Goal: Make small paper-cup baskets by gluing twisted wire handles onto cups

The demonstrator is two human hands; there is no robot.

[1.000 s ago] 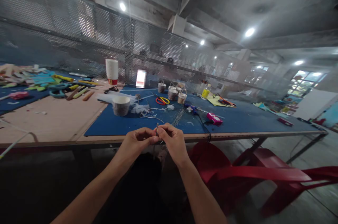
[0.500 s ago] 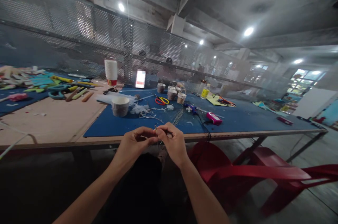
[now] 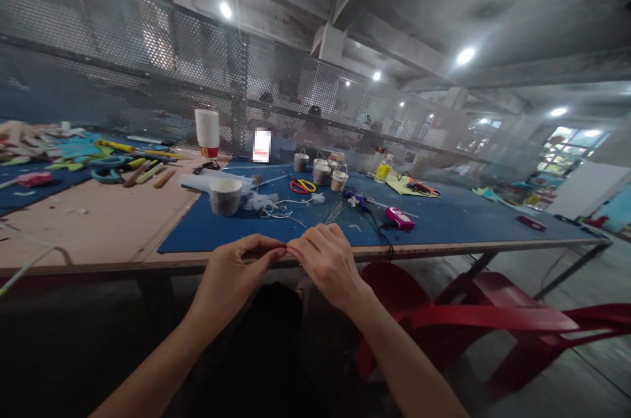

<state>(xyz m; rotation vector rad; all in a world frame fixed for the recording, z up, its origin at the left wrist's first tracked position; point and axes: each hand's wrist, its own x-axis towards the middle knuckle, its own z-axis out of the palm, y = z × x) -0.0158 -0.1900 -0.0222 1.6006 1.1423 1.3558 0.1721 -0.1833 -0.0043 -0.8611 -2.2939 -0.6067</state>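
My left hand (image 3: 234, 273) and my right hand (image 3: 328, 263) meet fingertip to fingertip just before the table's front edge. Both are closed in a pinch. Whatever they pinch is hidden by the fingers. Beyond them on the blue mat (image 3: 187, 237) lie a bundle of thin wires (image 3: 335, 211) and a loose white cord (image 3: 279, 213). A grey-white cup (image 3: 225, 198) stands upright past my left hand, beside crumpled clear plastic (image 3: 259, 202). Scissors with red and yellow handles (image 3: 302, 186) rest farther back.
Several small handled buckets (image 3: 321, 173), a blue glue gun (image 3: 355, 200), a pink box (image 3: 399, 218) and a yellow bottle (image 3: 384, 168) stand or lie on the mat. Stacked paper cups (image 3: 207, 132) and tools (image 3: 148, 171) are left. A red chair (image 3: 493, 318) is at right.
My right hand has turned over so its back faces up, and its fingers now cover the small brownish thing that showed between the fingertips. My left hand has shifted slightly left.
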